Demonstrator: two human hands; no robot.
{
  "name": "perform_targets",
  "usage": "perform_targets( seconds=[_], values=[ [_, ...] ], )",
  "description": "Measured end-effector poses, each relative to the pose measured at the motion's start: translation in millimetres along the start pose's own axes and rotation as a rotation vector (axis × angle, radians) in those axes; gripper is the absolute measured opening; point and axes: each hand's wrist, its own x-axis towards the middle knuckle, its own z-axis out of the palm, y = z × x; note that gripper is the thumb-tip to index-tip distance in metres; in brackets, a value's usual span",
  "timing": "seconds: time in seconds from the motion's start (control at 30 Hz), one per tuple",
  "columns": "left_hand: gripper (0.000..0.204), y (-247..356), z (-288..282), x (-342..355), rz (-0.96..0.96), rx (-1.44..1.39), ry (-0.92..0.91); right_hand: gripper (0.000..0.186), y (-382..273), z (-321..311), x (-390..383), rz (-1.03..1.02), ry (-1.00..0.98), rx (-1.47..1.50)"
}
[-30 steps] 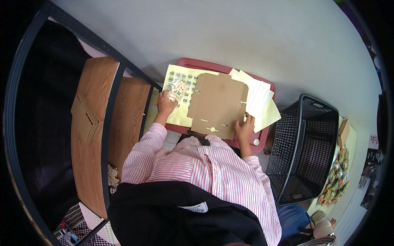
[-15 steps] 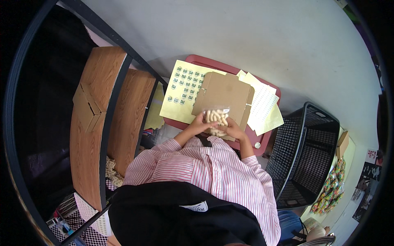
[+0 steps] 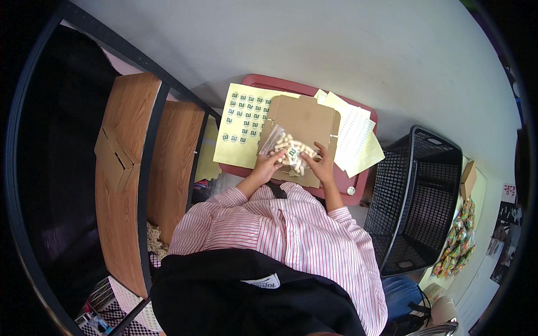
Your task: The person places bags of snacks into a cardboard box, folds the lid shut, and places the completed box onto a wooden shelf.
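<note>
A clear plastic bag of pale, finger-shaped pieces is between my two hands, with a round white and green sticker on its face. My left hand grips the bag's left side, thumb on top. At the right side, my right hand holds it with the thumb pressed on the plastic and the index finger raised. Beneath the bag is an unfolded brown cardboard box. A yellow sheet of round stickers lies to the left of the cardboard.
Everything rests on a red tray-like top. Printed sheets lie on its right, near a loose round sticker. A black plastic basket stands to the right. On the left wooden shelf sits a folded cardboard box.
The bag has been turned, so its round sticker now faces up and its clear end points up-left. My hands have moved farther apart, and the right index finger has lifted.
</note>
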Motion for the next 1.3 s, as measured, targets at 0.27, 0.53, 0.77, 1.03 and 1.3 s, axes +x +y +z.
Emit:
perform_targets(
  seconds=[0.27, 0.53, 0.77, 1.03, 1.3],
  values=[
    [0.050, -25, -27, 20, 0.299, 0.814, 0.339, 0.072, 31, -3, 19, 0.205, 0.169, 0.220],
    [0.071, -11, -78, 51, 0.278, 1.360, 0.469, 0.054, 43, 7, 37, -0.015, 0.260, -0.141],
    [0.061, -7, -75, 45, 0.430, 1.443, 0.435, 0.051, 45, -1, 29, -0.155, 0.639, -0.383],
    [0.046, 13, -63, 33, 0.415, 1.265, 0.105, 0.031, 46, -37, 4, 0.154, 0.444, -0.263],
    [0.051, 45, -54, 8, 0.414, 1.454, -0.257, 0.024, 39, -39, -12, -0.335, 0.217, -0.441]
  ],
)
